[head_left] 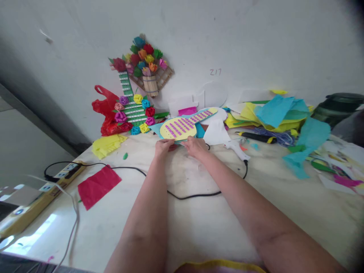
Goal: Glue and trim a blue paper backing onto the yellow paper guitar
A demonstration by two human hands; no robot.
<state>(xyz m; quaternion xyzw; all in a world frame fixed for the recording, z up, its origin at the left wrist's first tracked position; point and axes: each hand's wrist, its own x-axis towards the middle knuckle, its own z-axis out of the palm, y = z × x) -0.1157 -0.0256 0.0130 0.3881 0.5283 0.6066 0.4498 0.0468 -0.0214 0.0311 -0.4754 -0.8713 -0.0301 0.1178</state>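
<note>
A yellow guitar-shaped cutout (179,129) with rows of pink-purple strips lies at a slant over light-blue paper (155,129). At its lower edge, my left hand (165,147) grips with closed fingers. Just to the right, my right hand (195,146) is closed on the same edge, its fingertips partly hidden beneath. To the right of that hand, a white hot glue gun (237,148) lies on its side with a black cord. White paper pieces (217,131) sit behind the cutout's neck.
A green, white-striped craft (132,106) with paper roses leans on the wall beside a red plastic bag (106,108). Red crepe paper (99,185) and a power strip (54,189) lie left. A utility knife (257,137) and blue crepe paper (281,110) are right. A black cord (196,195) crosses the table.
</note>
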